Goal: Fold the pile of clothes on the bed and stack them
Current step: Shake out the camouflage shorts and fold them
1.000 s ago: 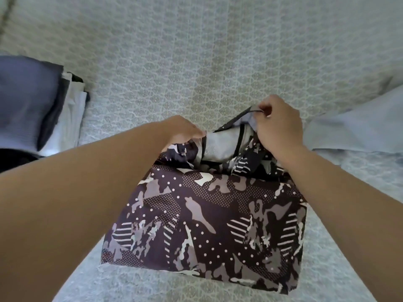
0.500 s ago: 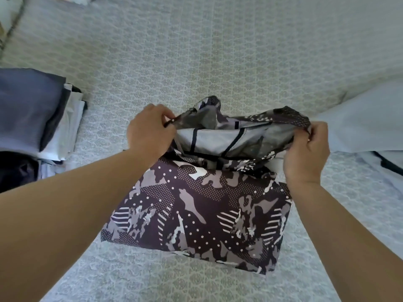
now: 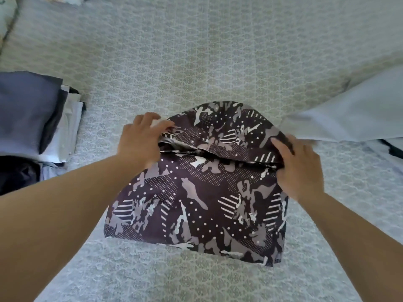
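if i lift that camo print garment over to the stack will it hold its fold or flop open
Likely floppy: the camo print garment is thin cloth, its top flap sagging between the left hand and right hand. Probably light, and it may be a little slippery, since it looks smooth. Lifted by one edge, the fold would probably open; supporting it underneath seems safer on the way to the stack.

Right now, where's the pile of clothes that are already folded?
The folded stack sits at the left edge of the head view on the bed cover, left of the camouflage garment and the left hand.

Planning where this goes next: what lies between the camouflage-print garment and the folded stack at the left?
Only bare patterned bedspread, in the head view.
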